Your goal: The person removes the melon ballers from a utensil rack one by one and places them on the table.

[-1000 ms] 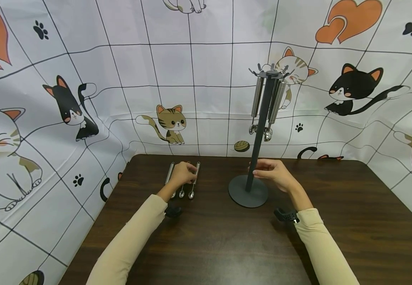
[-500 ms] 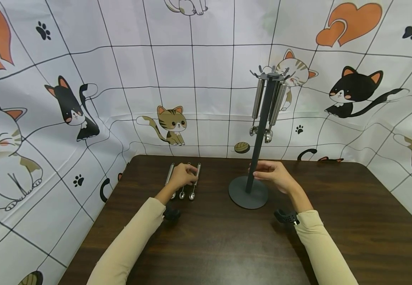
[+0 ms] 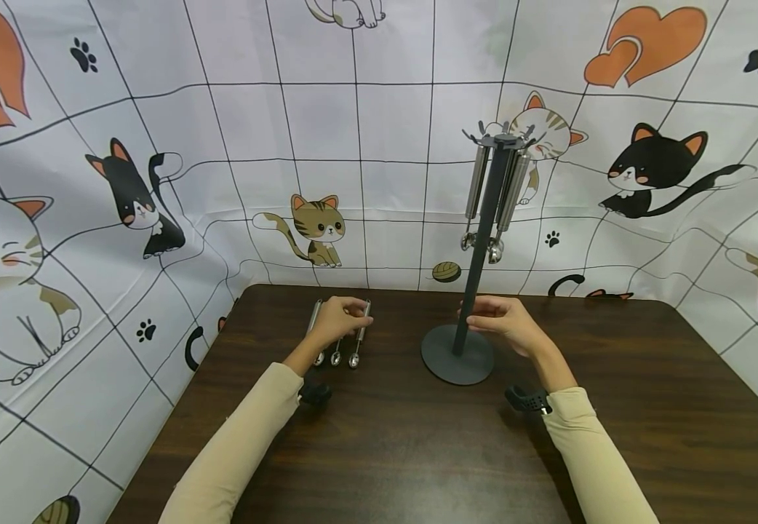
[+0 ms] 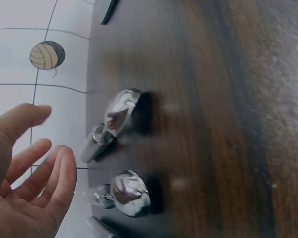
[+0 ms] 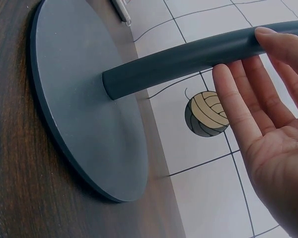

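My right hand holds the post of a dark grey utensil stand, thumb on one side and fingers on the other. Hooks ring the stand's top, and several metal utensils with long handles and rounded ends hang there. At the left, my left hand is over a row of shiny metal spoons lying on the table. Its thumb and fingers are apart with nothing between them in the left wrist view, close to the handle of the rightmost spoon. That hand partly hides the middle spoon and left spoon.
The dark wooden table has its back edge against a white sheet printed with cats and grid lines. The stand's round base rests flat on the table. A dark band sits at the right wrist.
The left hand's fingers have shifted slightly right and lifted a little over the rightmost spoon's handle. The right hand and the stand have stayed in place.
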